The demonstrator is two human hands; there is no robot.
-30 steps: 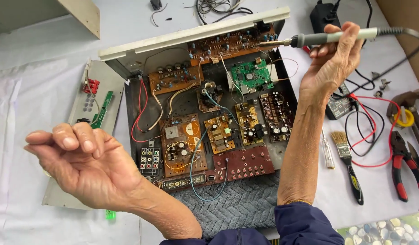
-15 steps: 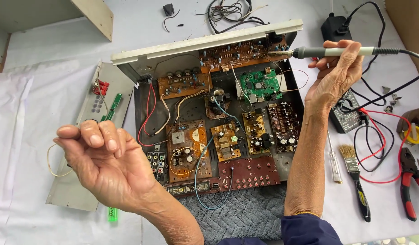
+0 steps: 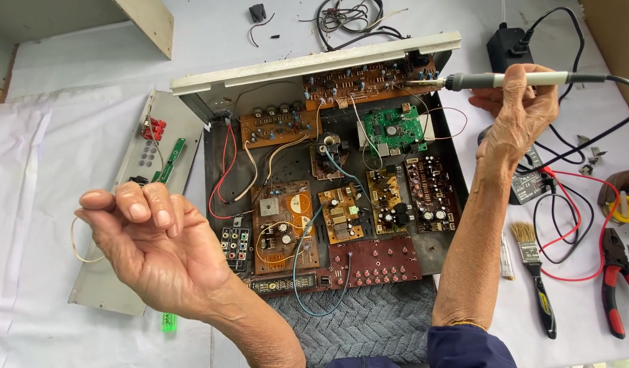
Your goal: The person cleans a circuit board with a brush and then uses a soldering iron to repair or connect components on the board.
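Fingers of our left hand [image 3: 147,249] are curled together, thumb and forefinger pinching a thin pale loop of solder wire [image 3: 78,240] that hangs off to the left of the knuckles; a second ago this hand sat lower and nearer to us, and it has since lifted toward the open chassis [image 3: 328,197] with the loop now showing plainly. Our right hand [image 3: 515,112] is closed around the grey handle of the soldering iron [image 3: 505,80], held level, its tip pointing left and resting at the brown circuit board [image 3: 369,76] along the far edge of the case; that grip and that spot match the earlier views, so the iron has stayed put while the solder hand came up. We judge the joint is being heated and the solder has not yet reached it, since the loop is well apart from the tip. Nearer us lie more boards, a green one [image 3: 391,129] among them, and tangled red and white leads. Right of the case on the white cloth sit a small brush [image 3: 536,276], red-handled pliers [image 3: 616,276] and a black meter [image 3: 529,182]; a detached grey panel [image 3: 134,204] lies to the left.
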